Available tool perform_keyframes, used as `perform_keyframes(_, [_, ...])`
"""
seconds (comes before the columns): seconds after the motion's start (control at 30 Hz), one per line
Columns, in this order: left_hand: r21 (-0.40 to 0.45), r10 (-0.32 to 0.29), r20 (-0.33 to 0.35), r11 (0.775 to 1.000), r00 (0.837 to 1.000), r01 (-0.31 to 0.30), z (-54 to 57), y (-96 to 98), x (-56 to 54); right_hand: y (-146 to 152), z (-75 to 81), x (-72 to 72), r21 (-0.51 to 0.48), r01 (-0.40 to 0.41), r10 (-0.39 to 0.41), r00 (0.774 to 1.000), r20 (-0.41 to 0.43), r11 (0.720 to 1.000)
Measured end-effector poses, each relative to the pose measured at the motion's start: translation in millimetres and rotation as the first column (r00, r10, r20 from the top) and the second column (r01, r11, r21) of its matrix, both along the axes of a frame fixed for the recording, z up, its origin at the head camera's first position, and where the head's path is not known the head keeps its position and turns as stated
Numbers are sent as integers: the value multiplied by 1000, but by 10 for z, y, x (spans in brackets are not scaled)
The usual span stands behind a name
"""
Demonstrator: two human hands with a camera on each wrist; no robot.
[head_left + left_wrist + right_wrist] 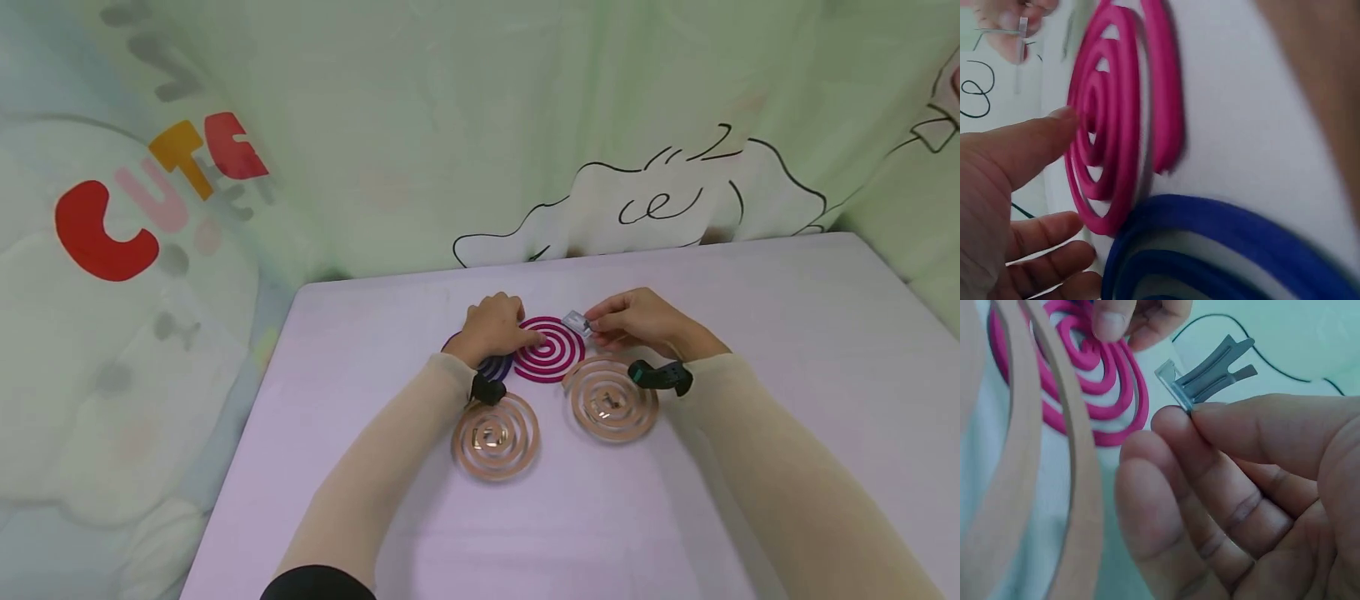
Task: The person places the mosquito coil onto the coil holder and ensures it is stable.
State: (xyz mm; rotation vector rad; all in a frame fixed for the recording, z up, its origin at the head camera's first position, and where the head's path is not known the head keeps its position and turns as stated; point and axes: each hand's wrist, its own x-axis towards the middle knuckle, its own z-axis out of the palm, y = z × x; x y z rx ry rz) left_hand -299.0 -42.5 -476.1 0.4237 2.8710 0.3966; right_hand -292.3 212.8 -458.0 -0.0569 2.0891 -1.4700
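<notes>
A pink mosquito coil [537,367] lies on the table, beside a blue mosquito coil [497,367] that my left forearm and hand partly cover. My left hand [493,327] reaches over the blue coil, its thumb touching the middle of the pink one. In the left wrist view the other fingers [1050,234] are loosely bent with nothing between them. Just beyond the pink coil's right edge, my right hand [637,321] pinches a small metal coil stand [1210,369] between thumb and fingertips. Its thin prongs point upward in the right wrist view.
Two tan mosquito coils stand nearer to me, a left one [495,472] and a right one [617,432] below my right wrist. Metal pieces show at their centres. The table [787,350] ends at a printed curtain [420,150] behind.
</notes>
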Motion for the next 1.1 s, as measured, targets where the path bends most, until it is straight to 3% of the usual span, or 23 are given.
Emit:
perform_keyframes(0.2, [-31, 20, 52, 999, 998, -19, 50, 11, 13, 53, -69, -22, 44, 2, -2, 1000, 9, 999])
perform_keyframes(0.57, [-47, 45, 71, 998, 996, -41, 59, 40, 22, 2, -115, -20, -10, -5, 6, 998, 59, 1000])
perform_keyframes(0.7, [52, 57, 78, 997, 995, -62, 46, 37, 15, -12, -97, -6, -38, -2, 5, 997, 74, 999])
perform_keyframes(0.87, [209, 70, 83, 974, 994, -86, 39, 8, -7, -12, -84, 3, -81, 8, -1, 997, 83, 997])
perform_keyframes(1.0, [340, 71, 88, 935, 994, -97, 28, -15, -16, -26, -76, -7, -67, 13, -8, 998, 65, 998])
perform_keyframes(1.1, [448, 87, 93, 886, 992, -120, 5, -47, -22, -37, -65, -23, -45, 15, -13, 999, 49, 999])
